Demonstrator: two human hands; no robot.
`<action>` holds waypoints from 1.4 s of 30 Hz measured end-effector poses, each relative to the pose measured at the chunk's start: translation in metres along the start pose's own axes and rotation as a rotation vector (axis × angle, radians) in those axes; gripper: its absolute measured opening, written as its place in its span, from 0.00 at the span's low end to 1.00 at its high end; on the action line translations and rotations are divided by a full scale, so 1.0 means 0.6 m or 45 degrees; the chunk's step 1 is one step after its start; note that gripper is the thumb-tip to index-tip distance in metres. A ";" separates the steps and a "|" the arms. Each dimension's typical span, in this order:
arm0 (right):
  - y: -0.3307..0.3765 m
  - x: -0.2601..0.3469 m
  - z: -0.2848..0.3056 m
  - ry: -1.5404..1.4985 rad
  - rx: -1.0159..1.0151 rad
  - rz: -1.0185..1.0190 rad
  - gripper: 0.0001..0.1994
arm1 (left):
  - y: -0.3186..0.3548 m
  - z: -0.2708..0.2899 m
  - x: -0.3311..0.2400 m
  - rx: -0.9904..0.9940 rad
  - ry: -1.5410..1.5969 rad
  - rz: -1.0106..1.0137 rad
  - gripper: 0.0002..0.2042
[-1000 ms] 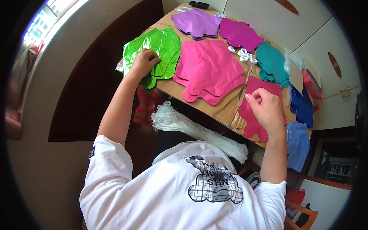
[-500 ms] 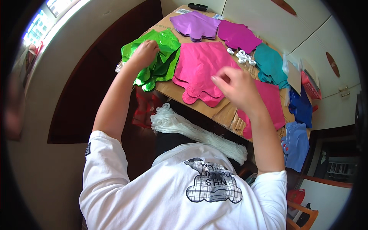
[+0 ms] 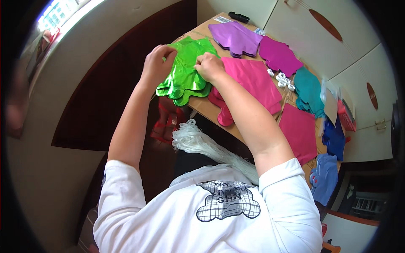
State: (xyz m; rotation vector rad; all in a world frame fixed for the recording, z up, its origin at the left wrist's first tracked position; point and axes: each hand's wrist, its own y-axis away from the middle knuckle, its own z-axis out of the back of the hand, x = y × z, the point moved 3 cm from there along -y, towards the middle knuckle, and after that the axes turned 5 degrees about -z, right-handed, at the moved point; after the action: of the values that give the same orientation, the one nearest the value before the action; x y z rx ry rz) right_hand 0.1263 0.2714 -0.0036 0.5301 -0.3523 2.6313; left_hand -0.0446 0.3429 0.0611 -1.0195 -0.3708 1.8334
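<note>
Shiny green foil pieces, flat with scalloped edges like uninflated balloons, lie stacked at the left end of the cardboard-topped table. My left hand is at the stack's left edge, fingers curled and pinching the top green foil piece. On the opposite edge, my right hand is closed with bent fingers on the same green foil; its fingertips are partly hidden. Right beside it, a pile of pink foil pieces lies partly under my right forearm.
Purple, magenta and teal foil piles line the far side. Small white rings sit near the pink pile. A white string hank lies across my lap. Blue foil and cabinets are at right.
My right hand has moved left from above the pink pile to the green foil. My left hand has shifted to the green stack's left edge, and the foil now lies flatter. The view has turned slightly.
</note>
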 end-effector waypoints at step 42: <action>-0.085 -0.172 0.035 -2.477 0.090 -0.410 0.12 | 0.074 -0.043 0.026 0.400 -0.953 -0.167 0.35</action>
State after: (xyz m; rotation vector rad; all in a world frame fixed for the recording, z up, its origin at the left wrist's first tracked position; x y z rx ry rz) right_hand 0.2422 0.2718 -0.0200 2.6315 -0.5584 0.9853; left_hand -0.0542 0.3302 0.0100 -0.0633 -0.5501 2.0185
